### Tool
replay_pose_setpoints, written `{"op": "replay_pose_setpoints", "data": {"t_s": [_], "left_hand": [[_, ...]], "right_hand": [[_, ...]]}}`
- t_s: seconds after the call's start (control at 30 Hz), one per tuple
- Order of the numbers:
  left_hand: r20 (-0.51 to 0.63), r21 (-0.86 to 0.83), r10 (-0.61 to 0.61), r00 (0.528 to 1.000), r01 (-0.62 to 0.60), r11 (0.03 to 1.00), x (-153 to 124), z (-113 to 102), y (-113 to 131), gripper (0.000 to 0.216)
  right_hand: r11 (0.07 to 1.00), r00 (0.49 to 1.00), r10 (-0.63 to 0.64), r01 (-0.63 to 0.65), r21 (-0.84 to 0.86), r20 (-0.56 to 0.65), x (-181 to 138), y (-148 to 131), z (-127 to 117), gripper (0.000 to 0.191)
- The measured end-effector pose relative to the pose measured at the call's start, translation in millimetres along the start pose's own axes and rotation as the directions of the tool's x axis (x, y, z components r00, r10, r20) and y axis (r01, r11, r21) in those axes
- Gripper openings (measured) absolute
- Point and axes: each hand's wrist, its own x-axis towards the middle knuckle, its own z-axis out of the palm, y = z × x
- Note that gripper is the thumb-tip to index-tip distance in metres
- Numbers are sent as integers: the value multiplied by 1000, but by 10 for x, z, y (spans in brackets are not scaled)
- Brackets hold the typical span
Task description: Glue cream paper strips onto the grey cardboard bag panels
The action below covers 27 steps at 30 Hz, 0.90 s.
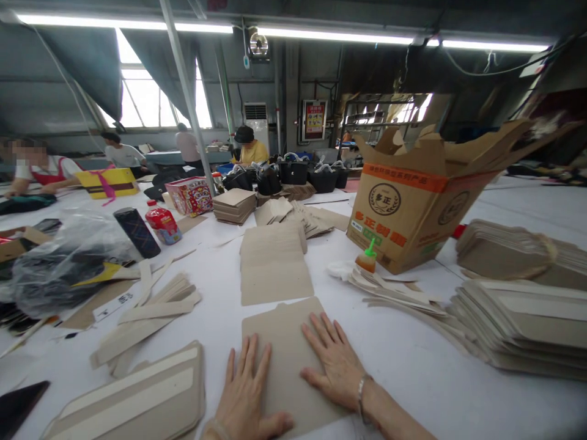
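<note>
A flat grey-brown cardboard panel (284, 354) lies on the white table right in front of me. My left hand (247, 391) rests on its left side, fingers spread and flat. On the panel's right side lies my right hand (332, 363), also spread, with a bracelet at the wrist. Neither hand grips anything. Just beyond the panel, a fanned row of similar cardboard panels (275, 275) runs away from me. Left of my left hand is a stack of panels with pale strips (132, 397).
Loose cardboard strips (156, 315) lie at left, near a red bottle (162, 223). At right stand a large open carton (398, 214), a green-tipped glue bottle (367, 260) and thick panel stacks (518, 324). Black bags (293, 171) and several people are at the back.
</note>
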Motion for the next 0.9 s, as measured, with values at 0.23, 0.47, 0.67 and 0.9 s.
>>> {"op": "replay_pose_setpoints", "data": {"t_s": [0.23,0.47,0.67,0.9], "left_hand": [[10,-36,-60,998,60,998,-175,211,20,109],[-109,20,-187,976,190,982,-209,456,-90,103],[23,21,-184,983,183,983,-218,261,-64,101],[30,-14,-127,991,127,992,-273,146,-47,103]], "right_hand": [[1000,999,-28,28,7,31,-232,133,37,76],[1000,1000,6,-6,-9,-2,-202,247,-4,81],[1000,999,18,-18,-10,31,-279,224,37,81],[998,998,64,-64,-20,20,-430,182,147,79]]}}
